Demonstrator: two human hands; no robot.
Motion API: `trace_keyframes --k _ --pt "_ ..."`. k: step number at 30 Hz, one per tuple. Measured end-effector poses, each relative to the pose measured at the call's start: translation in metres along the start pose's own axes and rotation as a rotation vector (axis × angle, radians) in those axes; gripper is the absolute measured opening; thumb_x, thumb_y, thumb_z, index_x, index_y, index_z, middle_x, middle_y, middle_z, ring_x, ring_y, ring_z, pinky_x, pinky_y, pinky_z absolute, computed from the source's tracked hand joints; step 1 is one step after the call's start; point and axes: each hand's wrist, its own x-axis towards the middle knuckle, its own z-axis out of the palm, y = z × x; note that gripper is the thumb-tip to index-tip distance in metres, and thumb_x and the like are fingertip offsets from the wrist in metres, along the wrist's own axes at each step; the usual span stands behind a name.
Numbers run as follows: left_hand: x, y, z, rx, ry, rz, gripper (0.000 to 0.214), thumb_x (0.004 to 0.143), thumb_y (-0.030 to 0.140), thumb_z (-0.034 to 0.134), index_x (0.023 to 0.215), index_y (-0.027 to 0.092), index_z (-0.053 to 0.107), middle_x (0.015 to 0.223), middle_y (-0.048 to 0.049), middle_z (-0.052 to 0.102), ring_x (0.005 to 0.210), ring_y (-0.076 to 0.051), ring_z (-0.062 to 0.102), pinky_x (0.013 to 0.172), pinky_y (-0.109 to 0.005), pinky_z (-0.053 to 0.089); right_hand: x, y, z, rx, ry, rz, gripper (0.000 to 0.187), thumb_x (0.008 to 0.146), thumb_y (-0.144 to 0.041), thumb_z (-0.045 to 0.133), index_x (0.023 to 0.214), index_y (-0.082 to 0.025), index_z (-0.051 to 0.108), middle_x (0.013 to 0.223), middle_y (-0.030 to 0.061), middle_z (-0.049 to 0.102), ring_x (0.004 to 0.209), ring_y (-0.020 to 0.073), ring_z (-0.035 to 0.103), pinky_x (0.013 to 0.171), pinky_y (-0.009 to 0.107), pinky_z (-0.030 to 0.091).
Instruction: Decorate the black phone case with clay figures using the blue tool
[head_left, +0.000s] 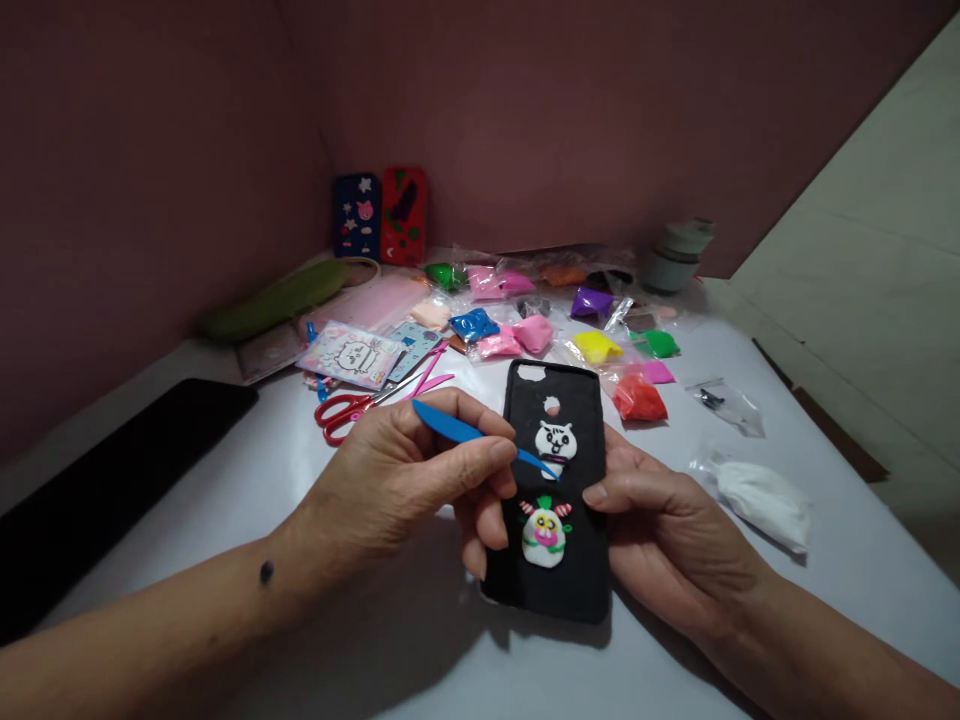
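Note:
My right hand (pixel 660 510) grips a black phone case (pixel 585 590) by its right edge, thumb on its face. The case is tilted toward me above the table. Between the thumb and fingers of my left hand (pixel 442 460) is a blue clay modelling tool (pixel 450 427), its thin tip at the lower body of a white clay cat figure (pixel 555 441) with black face lines. Below that sits a second white clay figure (pixel 544 545) with striped horns, a pink mouth and green bits. My left fingers partly cover the case's left edge.
Bags of coloured clay, such as a red one (pixel 640 397), lie across the back. Red-handled scissors (pixel 341 412) and a cartoon card (pixel 352 355) lie left. A white clay bag (pixel 761 500) is at right. Decorated blue (pixel 356 220) and red (pixel 403 215) cases lean on the wall.

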Motion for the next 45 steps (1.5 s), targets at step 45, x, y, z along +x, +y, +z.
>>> trace_keyframes --k 45 --pt "-0.006 0.007 0.01 0.259 0.172 0.059 0.01 0.078 0.026 0.07 0.075 0.017 0.065 0.051 0.0022 0.067 0.044 -0.013 0.063 0.045 -0.019 0.056 -0.003 0.003 0.001 0.047 0.167 0.116 0.035 0.063 -0.006 0.063 0.096 -0.016 0.067 0.087 0.0076 0.074 0.077 0.0221 0.067 0.077 0.036 0.05"
